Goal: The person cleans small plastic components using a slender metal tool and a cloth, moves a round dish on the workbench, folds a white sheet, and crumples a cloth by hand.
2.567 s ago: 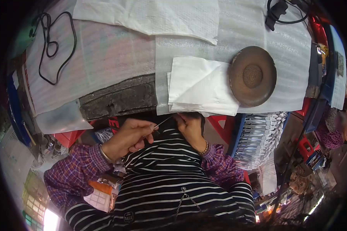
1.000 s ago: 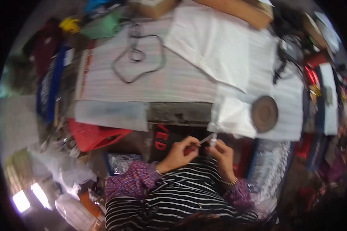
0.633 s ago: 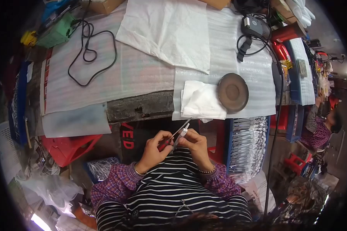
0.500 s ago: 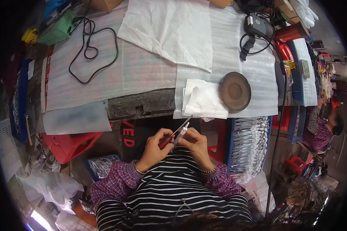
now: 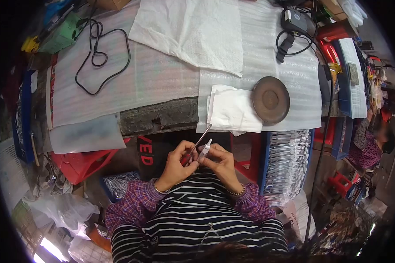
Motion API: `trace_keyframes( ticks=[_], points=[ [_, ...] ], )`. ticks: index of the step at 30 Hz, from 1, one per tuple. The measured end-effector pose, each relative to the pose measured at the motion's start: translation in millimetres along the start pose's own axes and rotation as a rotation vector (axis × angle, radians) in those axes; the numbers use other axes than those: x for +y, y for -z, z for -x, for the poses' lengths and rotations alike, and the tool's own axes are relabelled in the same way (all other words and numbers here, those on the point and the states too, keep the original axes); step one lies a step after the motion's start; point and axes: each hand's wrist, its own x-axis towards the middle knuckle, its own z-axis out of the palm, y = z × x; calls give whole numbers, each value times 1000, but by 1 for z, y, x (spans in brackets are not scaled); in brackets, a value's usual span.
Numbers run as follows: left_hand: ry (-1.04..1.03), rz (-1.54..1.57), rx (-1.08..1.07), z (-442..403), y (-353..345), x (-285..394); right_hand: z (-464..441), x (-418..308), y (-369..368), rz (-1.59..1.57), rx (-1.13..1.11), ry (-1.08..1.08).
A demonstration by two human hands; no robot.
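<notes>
The head view shows both hands close together below the dish (image 5: 271,100), nearer the person's striped top. The left hand (image 5: 177,165) is closed, its fingers curled around the red handle of a screwdriver (image 5: 201,141); the right hand (image 5: 221,165) is partly closed, thumb and fingers pinching a white-tipped pen (image 5: 204,152). The forearms, in checked sleeves, come up from either side and converge, with the wrists bent slightly inward and the fingertips nearly meeting. The screwdriver is to the lower left of the dish, its long axis slanting up and to the right, its shaft tip toward the napkins (image 5: 234,109). The pen lies just right of it, similarly slanted, white tip up; its lower end is hidden in the fingers. The napkins are immediately left of the dish, partly under its edge. A blue bin (image 5: 264,164) of similar white-and-clear pieces (image 5: 289,162) stands below the dish.
</notes>
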Motion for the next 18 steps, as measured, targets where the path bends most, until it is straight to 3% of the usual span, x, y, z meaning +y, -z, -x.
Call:
trace_keyframes(
  ticks=[11, 13, 18],
  points=[
    [76, 149, -70, -3, 5, 3, -3, -5, 5, -16, -36, -40],
    [63, 176, -78, -3, 5, 3, -5, -11, 7, -172, -124, -97],
    [13, 181, -70, -1, 1, 4, -5, -21, 13, -103, -186, -123]
  ],
)
